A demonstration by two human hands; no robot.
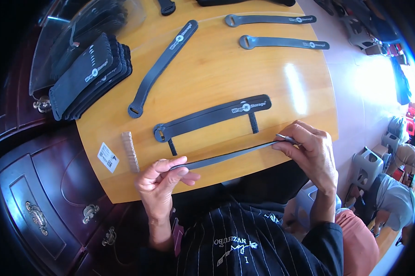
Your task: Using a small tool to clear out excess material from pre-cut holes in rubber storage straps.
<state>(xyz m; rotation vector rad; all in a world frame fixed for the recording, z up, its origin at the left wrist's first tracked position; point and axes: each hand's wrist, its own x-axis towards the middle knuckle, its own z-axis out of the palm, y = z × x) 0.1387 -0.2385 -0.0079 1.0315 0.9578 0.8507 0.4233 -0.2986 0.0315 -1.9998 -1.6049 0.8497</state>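
A dark grey strap point(230, 155) is stretched between my hands above the near edge of the table, seen almost edge-on. My left hand point(164, 181) pinches its left end between thumb and fingers. At the other end, my right hand point(311, 149) grips the strap, and a small thin metallic piece point(285, 137) sticks out from those fingers; its kind is unclear. Just beyond lies a wide dark strap point(207, 118) with a round ring end at the left. Two short black ribbed strips, one on the left point(172, 147) and one on the right point(254, 123), show at its near side.
More straps lie farther off: a slanted one point(159, 71) and two at the far right point(276, 19) point(290, 43). Stacked black cards point(85, 76) sit at the left. A white label point(107, 157) and a clear strip point(130, 152) rest nearby. People point(396, 202) and stools point(367, 168) are at right.
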